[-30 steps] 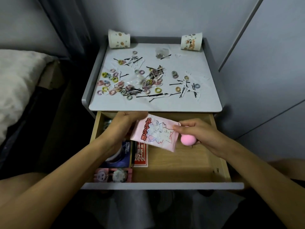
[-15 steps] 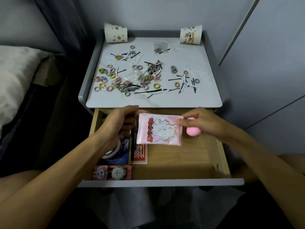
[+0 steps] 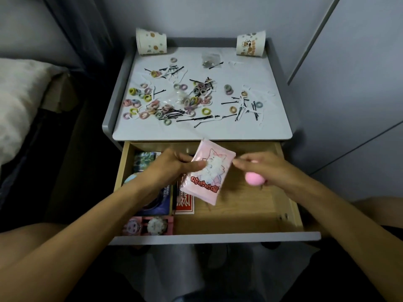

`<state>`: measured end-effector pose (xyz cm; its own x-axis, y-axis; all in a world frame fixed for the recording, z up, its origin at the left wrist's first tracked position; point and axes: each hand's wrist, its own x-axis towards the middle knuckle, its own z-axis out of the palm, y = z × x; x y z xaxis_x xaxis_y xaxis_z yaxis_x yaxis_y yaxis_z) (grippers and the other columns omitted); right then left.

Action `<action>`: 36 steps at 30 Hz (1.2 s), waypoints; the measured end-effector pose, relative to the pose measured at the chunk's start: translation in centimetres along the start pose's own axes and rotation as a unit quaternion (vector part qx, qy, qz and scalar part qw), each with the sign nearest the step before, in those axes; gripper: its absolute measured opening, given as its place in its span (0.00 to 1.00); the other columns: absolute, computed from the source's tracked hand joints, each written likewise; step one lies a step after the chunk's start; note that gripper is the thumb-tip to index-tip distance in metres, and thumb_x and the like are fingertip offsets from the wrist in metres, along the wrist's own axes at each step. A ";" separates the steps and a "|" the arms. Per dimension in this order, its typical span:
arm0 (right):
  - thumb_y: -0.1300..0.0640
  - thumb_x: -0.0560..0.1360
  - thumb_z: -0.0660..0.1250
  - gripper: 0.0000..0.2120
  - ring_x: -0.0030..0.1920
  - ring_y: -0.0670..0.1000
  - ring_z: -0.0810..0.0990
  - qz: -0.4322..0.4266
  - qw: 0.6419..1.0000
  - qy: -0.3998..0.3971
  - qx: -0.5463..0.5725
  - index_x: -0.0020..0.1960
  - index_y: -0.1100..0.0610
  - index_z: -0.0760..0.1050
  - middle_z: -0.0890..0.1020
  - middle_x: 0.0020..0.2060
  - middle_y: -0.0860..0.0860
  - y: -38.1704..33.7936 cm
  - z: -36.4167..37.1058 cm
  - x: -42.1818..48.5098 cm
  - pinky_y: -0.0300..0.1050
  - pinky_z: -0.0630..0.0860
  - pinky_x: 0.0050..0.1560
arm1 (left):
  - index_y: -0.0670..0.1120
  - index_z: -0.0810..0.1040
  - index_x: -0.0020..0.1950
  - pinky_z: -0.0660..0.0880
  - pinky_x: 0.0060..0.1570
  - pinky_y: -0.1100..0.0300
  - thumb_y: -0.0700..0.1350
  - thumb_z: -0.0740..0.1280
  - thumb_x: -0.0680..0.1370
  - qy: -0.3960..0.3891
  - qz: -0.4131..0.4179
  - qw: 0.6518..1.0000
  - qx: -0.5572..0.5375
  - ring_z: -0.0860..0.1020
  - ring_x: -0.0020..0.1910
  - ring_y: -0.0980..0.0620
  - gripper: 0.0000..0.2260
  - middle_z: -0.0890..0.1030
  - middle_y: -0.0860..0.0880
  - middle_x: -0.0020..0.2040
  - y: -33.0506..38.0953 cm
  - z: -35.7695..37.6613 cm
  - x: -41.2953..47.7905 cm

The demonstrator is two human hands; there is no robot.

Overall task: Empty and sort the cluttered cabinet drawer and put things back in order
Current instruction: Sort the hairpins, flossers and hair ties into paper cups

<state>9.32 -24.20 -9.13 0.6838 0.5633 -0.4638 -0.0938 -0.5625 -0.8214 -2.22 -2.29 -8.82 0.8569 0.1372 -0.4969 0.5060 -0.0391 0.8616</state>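
the left hand (image 3: 172, 166) pinched the pink packet (image 3: 208, 172) by its left edge above the open drawer (image 3: 239, 205), long axis tilted away; the right hand (image 3: 263, 168), curled around a pink ball (image 3: 254, 179), touched its right edge.

Two bare forearms and hands (image 3: 172, 168), no sleeves, rings or watch visible.

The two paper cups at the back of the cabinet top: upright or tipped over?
Both tipped. The left cup and right cup lie on their sides, printed walls facing the camera. Contents cannot be told.
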 end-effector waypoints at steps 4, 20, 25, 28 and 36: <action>0.45 0.72 0.72 0.15 0.32 0.48 0.77 0.102 0.981 -0.098 0.130 0.56 0.51 0.82 0.85 0.43 0.51 1.4 2.0 -0.7 0.40 0.68 0.31 | 0.37 0.85 0.47 0.77 0.53 0.51 0.47 0.73 0.75 0.001 -0.043 0.997 -0.071 0.81 0.51 0.37 0.13 0.86 0.39 0.47 -0.8 0.9 0.3; 0.55 0.80 0.59 0.13 0.53 0.58 0.81 0.084 0.862 0.143 -0.479 0.62 0.58 0.74 0.82 0.56 0.56 5.1 0.8 4.8 0.44 0.70 0.43 | 0.47 0.83 0.52 0.71 0.40 0.62 0.44 0.65 0.81 0.057 0.080 0.983 0.156 0.79 0.33 0.62 0.07 0.85 0.47 0.38 -1.2 0.9 1.1; 0.49 0.81 0.59 0.24 0.51 0.57 0.81 -0.001 0.826 0.122 -0.550 0.74 0.55 0.60 0.79 0.59 0.57 5.7 3.8 4.1 0.45 0.71 0.41 | 0.48 0.83 0.52 0.69 0.35 0.63 0.44 0.65 0.82 0.065 0.081 0.979 0.177 0.75 0.28 0.64 0.07 0.84 0.48 0.35 -1.0 0.8 1.2; 0.40 0.79 0.61 0.35 0.56 0.56 0.78 0.010 0.821 0.048 -0.569 0.79 0.50 0.49 0.74 0.65 0.58 6.6 5.9 4.2 0.47 0.70 0.45 | 0.46 0.82 0.51 0.75 0.44 0.59 0.43 0.65 0.82 0.059 0.084 0.981 0.164 0.81 0.35 0.58 0.07 0.84 0.48 0.36 -1.1 0.6 1.4; 0.44 0.82 0.56 0.33 0.60 0.57 0.76 0.007 0.820 0.067 -0.569 0.80 0.52 0.46 0.72 0.68 0.59 7.2 4.4 5.0 0.50 0.73 0.53 | 0.47 0.82 0.51 0.78 0.50 0.54 0.45 0.64 0.82 0.044 0.072 0.984 0.155 0.84 0.40 0.51 0.07 0.85 0.45 0.39 -1.0 0.9 1.5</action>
<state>8.85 -22.77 -18.84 0.7692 0.5226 -0.3676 0.5806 -0.8119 0.0606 -1.33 -2.92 -10.58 0.9172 0.1928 -0.3486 0.3968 -0.3634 0.8429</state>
